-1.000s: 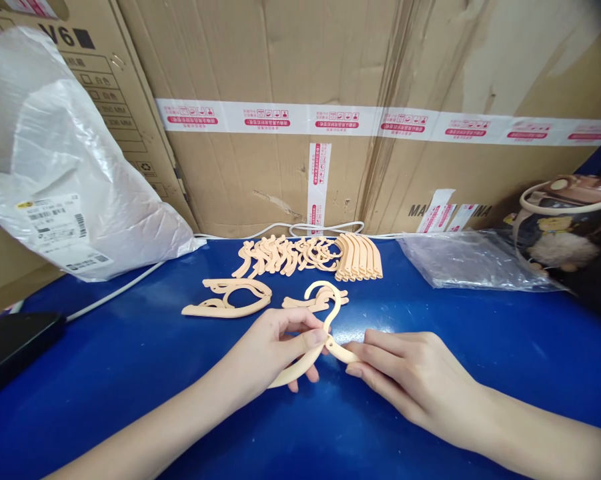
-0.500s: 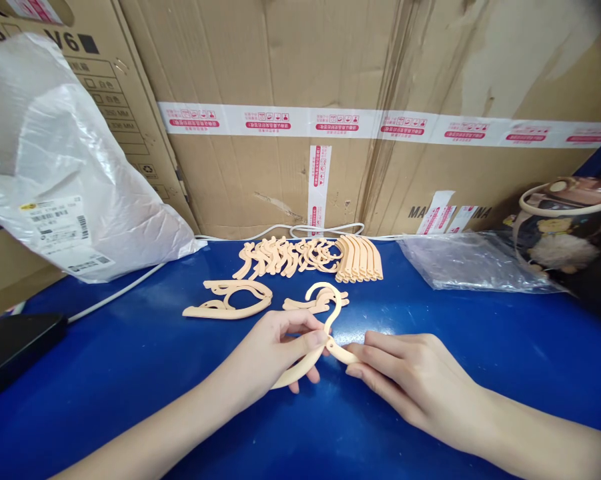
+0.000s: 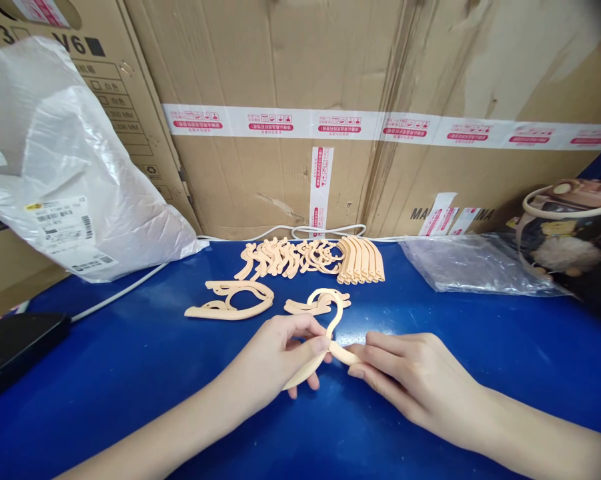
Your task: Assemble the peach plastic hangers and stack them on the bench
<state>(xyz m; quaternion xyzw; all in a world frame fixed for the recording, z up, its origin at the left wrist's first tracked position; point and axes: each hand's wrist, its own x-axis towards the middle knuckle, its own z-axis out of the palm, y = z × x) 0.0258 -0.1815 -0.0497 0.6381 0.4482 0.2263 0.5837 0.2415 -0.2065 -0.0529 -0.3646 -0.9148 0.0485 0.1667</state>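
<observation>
My left hand is closed on a cream plastic folding hanger, thumb on top near the joint where the hook meets the arms. The hook curves upward above my fingers. One arm of the hanger runs down to the left, partly behind my palm; the other slants right. My right hand pinches that right arm between thumb and fingers. Behind the hook lie a few loose hanger pieces, partly covered by it. Left of them rests a folded hanger.
At the back are rows of loose hanger parts and a stack of curved arms. A clear plastic bag and a dark bag are at right. A white parcel bag and black device stand left. Cardboard walls the back.
The hook and the hanger's joint have turned slightly in my fingers, and the joint's round hole no longer shows. Both hands keep their grip; the whole view has shifted a little.
</observation>
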